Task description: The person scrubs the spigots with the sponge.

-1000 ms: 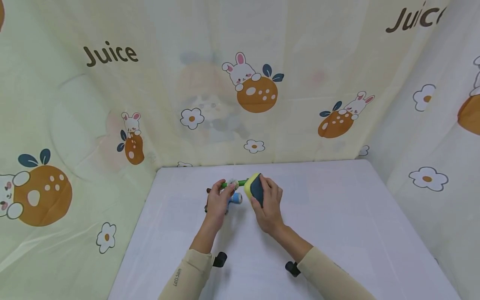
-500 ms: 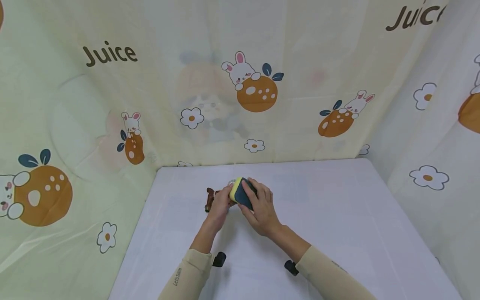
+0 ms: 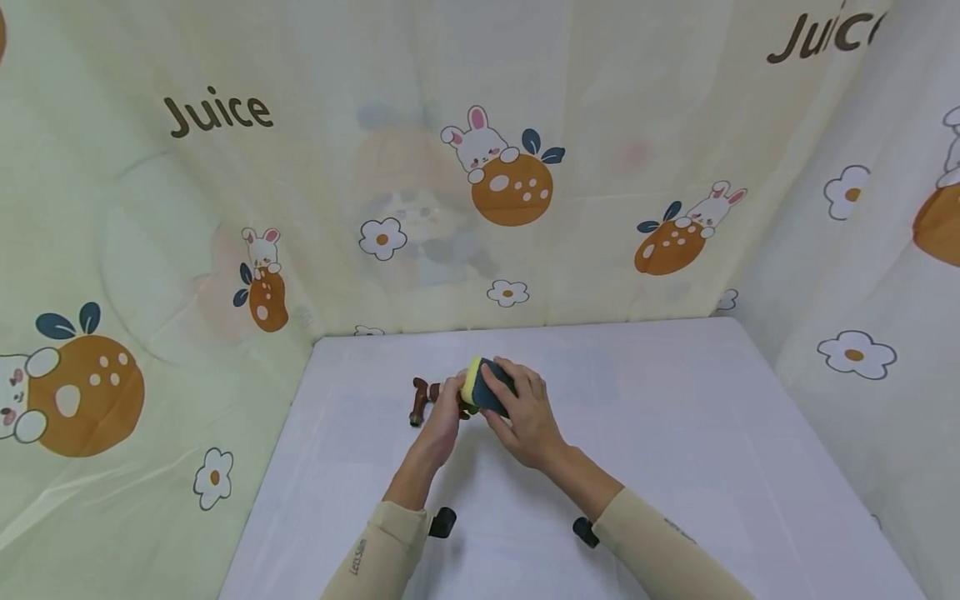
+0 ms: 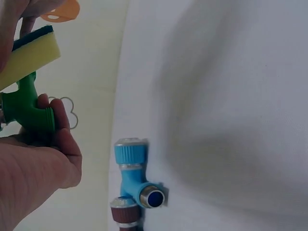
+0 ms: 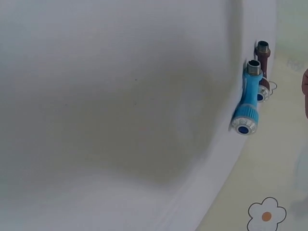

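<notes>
- Above the white table (image 3: 675,450), the right hand (image 3: 527,415) is clasping a yellow-and-dark-blue block sponge (image 4: 33,58), long axis slanting.
- Left hand (image 3: 443,417) is gripping a green tubular fitting (image 4: 30,109), neck pointing toward the sponge.

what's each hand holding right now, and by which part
The left hand holds the green fitting, fingers curled at its ribbed end. The right hand holds the sponge, fingers across its dark face.

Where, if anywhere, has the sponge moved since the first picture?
Yes: the sponge has shifted left in the head view, judged against the printed flower above.
</notes>
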A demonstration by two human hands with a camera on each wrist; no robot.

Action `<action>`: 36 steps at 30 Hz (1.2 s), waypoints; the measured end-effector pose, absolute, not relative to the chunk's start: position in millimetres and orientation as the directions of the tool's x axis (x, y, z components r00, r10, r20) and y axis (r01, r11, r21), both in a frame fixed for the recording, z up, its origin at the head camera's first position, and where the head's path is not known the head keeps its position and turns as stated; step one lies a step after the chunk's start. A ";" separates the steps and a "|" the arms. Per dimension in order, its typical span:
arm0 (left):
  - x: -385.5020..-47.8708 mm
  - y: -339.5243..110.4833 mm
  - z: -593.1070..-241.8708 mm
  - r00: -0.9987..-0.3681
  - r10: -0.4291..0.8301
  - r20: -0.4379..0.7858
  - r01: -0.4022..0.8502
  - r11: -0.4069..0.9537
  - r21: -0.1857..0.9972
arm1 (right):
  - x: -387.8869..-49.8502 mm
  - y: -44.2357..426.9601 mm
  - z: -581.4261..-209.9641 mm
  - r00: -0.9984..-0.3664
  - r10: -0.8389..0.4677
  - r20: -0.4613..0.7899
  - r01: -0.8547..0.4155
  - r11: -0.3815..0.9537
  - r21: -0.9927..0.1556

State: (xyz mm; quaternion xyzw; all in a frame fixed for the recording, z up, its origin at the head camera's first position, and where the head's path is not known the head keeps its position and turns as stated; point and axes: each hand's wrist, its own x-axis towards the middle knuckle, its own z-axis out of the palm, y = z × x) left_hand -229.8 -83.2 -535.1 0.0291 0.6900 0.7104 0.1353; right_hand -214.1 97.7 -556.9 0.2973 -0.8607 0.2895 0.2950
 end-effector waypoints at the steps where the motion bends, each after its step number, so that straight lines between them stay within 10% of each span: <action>1: -229.5 -82.9 -535.6 -0.963 0.231 -0.142 -0.149 -0.014 0.989 | -214.2 98.3 -556.9 -0.647 -0.344 0.680 -0.683 0.659 -0.316; 36: -226.0 -78.2 -536.0 -0.976 0.085 -0.201 -0.186 0.159 0.970 | -223.5 114.4 -578.9 -0.627 -0.360 0.691 -0.640 0.744 -0.193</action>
